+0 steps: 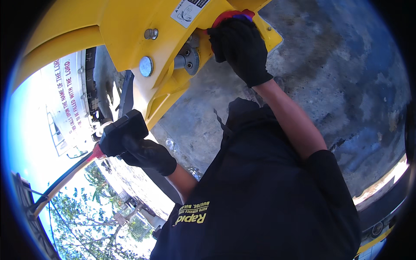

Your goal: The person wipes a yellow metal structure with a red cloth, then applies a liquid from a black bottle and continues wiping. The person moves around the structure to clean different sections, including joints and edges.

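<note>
My right hand (242, 47), in a black glove, is closed against the edge of a yellow metal arm (186, 32). A red and violet piece (232, 15) shows beyond its fingers; it looks like cloth, mostly hidden by the hand. Just left of this hand, a grey toothed gear (190, 58) sits in an opening of the yellow arm. Lower left, my gloved left hand (149, 154) is wrapped round a black, boxy cordless power tool (125, 130) with a red part beside it. The tool's far end is hard to make out. It appears apart from the yellow metal.
A bolt head (151, 34) and a round pin (146, 66) stand out from the yellow arm, near a warning label (188, 12). Stained concrete floor (338, 73) lies below. A white vehicle (69, 95) with lettering is at left, trees (99, 221) at lower left.
</note>
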Motion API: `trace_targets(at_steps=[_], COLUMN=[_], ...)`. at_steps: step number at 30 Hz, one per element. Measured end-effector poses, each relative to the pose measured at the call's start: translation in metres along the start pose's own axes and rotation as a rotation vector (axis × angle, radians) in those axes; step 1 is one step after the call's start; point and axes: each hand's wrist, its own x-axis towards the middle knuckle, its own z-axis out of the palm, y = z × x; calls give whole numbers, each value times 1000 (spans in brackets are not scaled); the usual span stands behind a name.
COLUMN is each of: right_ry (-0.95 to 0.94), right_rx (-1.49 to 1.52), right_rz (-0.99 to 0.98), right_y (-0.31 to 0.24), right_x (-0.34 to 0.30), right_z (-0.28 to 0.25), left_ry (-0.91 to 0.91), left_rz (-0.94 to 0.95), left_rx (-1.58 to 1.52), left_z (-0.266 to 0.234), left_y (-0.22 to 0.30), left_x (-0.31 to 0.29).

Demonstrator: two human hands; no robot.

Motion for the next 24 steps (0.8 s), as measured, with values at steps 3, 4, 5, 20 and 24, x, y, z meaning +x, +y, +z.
trace_targets(at_steps=[3, 4, 5, 20, 24], right_ry=[-164, -188, -212, -576, -664], right_rx=[287, 327, 365, 287, 120], right_rz=[123, 172, 221, 256, 226], right_y=[-40, -47, -52, -181, -188], right_x=[-21, -22, -22, -30, -4], right_z=[-3, -10, -16, 41, 40], left_ry=[46, 46, 54, 16, 17], left_rz=[-228, -295, -362, -229, -281], left_rx=[-340, -450, -560, -418, -510], left_z=[-4, -4, -3, -26, -27], left_y=[15, 15, 15, -135, -174], left_x=[-8, -7, -7, -31, -46])
